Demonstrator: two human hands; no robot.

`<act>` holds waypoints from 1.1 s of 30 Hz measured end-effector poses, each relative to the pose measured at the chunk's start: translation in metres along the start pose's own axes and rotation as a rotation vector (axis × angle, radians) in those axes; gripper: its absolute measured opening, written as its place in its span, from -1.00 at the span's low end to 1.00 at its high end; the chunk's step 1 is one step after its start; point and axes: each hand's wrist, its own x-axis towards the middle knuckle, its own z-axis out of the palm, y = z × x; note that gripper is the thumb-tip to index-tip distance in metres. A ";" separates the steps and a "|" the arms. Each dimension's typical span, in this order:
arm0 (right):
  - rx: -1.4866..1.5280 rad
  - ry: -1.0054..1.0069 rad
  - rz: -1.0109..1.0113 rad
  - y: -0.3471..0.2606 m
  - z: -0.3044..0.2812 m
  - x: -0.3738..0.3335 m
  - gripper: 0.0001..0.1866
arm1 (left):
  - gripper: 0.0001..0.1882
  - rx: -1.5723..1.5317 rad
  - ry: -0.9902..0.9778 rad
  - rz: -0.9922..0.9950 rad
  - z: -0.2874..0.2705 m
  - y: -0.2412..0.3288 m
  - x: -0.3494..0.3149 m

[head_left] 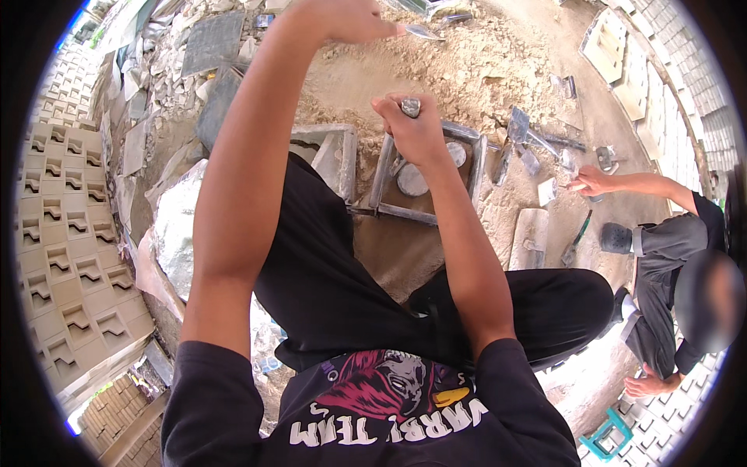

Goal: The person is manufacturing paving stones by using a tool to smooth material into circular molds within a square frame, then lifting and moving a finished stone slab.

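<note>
My left hand (350, 22) reaches far out over the heaped sandy soil. Its fingers are closed at the base of a small leaf-shaped metal trowel (424, 32), whose blade points right. Closer in, my right hand (419, 132) makes a fist around a handle with a rounded grey end (411, 107); the rest of that tool is hidden. Below this fist lies a square grey frame (377, 183) with pale round discs (412, 180) inside. A second frame (350, 159), pale and partly behind my left knee, sits beside it.
Trowels and other hand tools (518, 124) lie to the right of the frame, near a pale cylinder (531, 233). A co-worker's hand (595, 180) reaches in from the right. Stacked patterned blocks (70, 233) line the left; rubble (167, 66) lies at far left.
</note>
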 end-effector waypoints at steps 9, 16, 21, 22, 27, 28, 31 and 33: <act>-0.015 0.029 0.058 -0.007 -0.005 0.002 -0.60 | -0.25 -0.040 -0.030 -0.131 0.005 -0.020 0.003; -0.065 0.115 0.208 0.054 -0.019 0.011 -0.70 | -0.21 -0.031 0.002 -0.065 0.005 -0.019 0.012; 0.008 -0.118 0.143 0.008 -0.021 0.007 -0.81 | -0.47 -0.148 -0.027 -0.114 -0.014 -0.001 -0.013; -0.016 -0.114 0.151 0.009 -0.018 0.006 -0.82 | -0.46 -0.130 -0.029 -0.114 -0.014 0.000 -0.016; -0.157 -0.024 0.188 0.050 -0.007 -0.005 -0.76 | -0.17 -0.058 -0.038 -0.085 -0.005 -0.005 -0.006; -0.161 -0.055 0.152 0.057 -0.011 -0.003 -0.75 | -0.17 -0.064 0.000 -0.074 -0.005 -0.005 -0.002; -0.130 -0.013 0.173 0.021 0.006 -0.014 -0.75 | -0.24 -0.099 0.033 -0.064 -0.004 -0.003 -0.014; -0.119 -0.056 0.172 -0.004 0.006 -0.014 -0.75 | -0.39 -0.171 0.013 -0.043 -0.021 0.006 -0.027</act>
